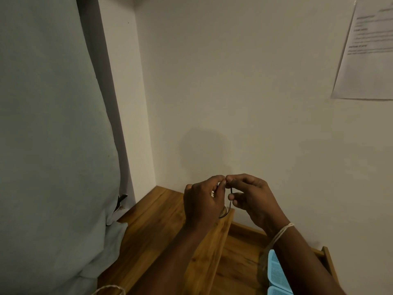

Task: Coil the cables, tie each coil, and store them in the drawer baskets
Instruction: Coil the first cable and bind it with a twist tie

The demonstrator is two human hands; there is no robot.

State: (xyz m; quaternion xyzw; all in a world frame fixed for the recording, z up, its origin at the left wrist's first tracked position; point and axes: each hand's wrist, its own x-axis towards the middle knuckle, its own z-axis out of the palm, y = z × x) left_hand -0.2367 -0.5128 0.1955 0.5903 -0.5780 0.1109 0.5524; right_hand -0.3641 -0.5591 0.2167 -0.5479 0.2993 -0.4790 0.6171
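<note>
- Head view: both bare hands are raised together in front of a plain cream wall (255, 103), above the back edge of a brown wooden cabinet top (153, 220).
- The left hand (202, 201) has its fingers curled, and its thumb and forefinger tips are pressed together on a thin dark cable (231, 193) at the spot where the two hands meet.
- The right hand (253, 199) is pinching too: its thumb and forefinger close on the same thin dark cable just beside the left fingertips, while its lower fingers curl around the strand lower down.
- The cable runs down from the pinch in a short vertical length between the hands, then curves under the left palm, where a small loop shows near the cabinet's edge. How much of it is coiled cannot be told, since the hands hide most of it.
- Pale twine string (280, 231) is wrapped in several turns around the right wrist.
- To the right of the cabinet top an open wooden drawer (240, 258) sits lower, and light blue plastic mesh baskets (276, 273) rest inside it, partly covered by the right forearm.
- Another pale twine loop (108, 289) peeks in at the bottom edge, on the cabinet top.
- A pale grey-green cloth (53, 145) hangs along the left side.
- A white printed paper sheet (365, 50) is fixed to the wall at upper right; its text is too blurred to read.
</note>
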